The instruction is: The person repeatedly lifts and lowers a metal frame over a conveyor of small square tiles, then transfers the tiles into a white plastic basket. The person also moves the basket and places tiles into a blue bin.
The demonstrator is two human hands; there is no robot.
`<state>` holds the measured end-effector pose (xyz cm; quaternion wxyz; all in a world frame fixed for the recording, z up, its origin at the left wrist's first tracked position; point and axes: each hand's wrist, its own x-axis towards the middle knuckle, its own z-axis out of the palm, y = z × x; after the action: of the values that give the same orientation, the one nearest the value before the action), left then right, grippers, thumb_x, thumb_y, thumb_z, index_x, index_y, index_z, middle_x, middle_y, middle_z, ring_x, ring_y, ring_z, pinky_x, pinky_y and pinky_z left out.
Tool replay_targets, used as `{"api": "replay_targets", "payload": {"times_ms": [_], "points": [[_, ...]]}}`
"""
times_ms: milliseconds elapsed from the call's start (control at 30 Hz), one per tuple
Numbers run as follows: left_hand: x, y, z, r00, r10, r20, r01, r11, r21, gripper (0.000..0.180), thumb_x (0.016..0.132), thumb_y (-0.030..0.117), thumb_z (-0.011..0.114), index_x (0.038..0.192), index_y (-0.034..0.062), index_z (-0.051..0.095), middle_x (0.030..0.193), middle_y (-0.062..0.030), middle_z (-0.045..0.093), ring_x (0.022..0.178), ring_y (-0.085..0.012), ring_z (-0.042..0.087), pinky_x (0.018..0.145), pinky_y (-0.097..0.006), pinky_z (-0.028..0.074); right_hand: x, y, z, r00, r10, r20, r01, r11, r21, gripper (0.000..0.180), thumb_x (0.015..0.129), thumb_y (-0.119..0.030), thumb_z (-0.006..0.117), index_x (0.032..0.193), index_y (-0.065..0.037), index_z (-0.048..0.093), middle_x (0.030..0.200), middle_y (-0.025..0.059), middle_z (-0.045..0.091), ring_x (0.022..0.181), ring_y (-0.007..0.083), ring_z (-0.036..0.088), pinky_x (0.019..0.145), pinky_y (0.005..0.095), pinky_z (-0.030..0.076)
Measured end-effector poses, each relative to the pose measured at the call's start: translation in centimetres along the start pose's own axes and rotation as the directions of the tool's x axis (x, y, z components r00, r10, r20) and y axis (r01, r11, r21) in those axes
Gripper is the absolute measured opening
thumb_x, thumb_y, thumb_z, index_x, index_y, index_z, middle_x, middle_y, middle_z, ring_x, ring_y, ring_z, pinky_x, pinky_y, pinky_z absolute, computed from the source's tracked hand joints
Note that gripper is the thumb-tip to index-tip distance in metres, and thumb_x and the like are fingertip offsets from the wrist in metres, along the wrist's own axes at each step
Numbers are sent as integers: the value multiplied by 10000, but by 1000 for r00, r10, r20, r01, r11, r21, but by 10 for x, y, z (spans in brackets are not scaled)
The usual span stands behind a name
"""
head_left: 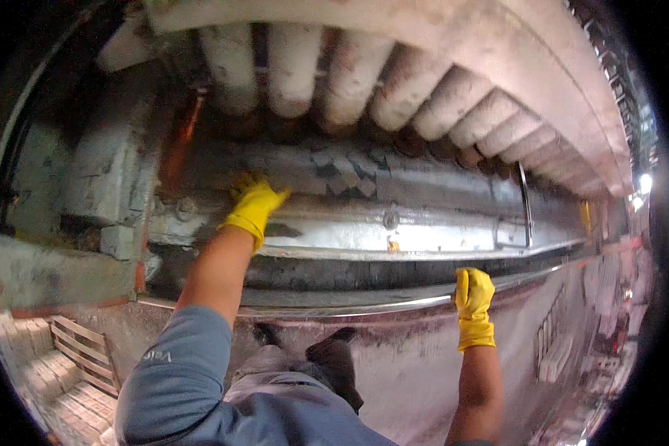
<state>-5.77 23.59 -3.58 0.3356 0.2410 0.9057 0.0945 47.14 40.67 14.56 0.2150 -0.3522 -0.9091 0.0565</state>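
Both my hands wear yellow rubber gloves. My left hand reaches forward into a large dusty machine and rests, fingers spread, on a row of grey blocks lying along a metal channel. My right hand is closed around a thin metal rail that runs along the machine's near edge. A row of thick, pale, dust-caked rollers hangs above the channel.
A wooden pallet and stacks of pale bricks lie on the floor at lower left. A vertical metal handle stands at the channel's right. My feet stand on a dusty pink floor.
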Motion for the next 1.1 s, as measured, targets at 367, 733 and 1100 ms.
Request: {"api": "replay_targets", "payload": {"times_ms": [367,733,1100], "points": [[-254,-86,-89,716,663,-217,-677,736,14,831,981,594,647,1570,34,476,1577,-259,506,1464,-420,478,1219,-486,378,-5,18,31,984,-91,-155,76,992,-100,422,1036,-355,628,715,-83,599,679,164,613,655,411,612,611,512,464],[-582,-487,115,812,-573,113,505,591,-629,668,912,524,751,1336,10,694,1372,-246,684,1293,-377,656,1069,-462,517,-26,-22,33,947,-37,-319,-41,972,-233,495,1075,-383,581,737,-26,640,761,228,666,728,470,626,676,568,476],[-797,-712,321,727,-498,473,672,659,-339,466,985,438,614,1435,324,659,1388,-181,687,1317,-365,643,1079,-453,513,-50,-509,159,773,-335,-538,262,942,-210,243,1069,-207,602,1036,-90,813,991,114,804,904,320,744,1050,532,505]]}}
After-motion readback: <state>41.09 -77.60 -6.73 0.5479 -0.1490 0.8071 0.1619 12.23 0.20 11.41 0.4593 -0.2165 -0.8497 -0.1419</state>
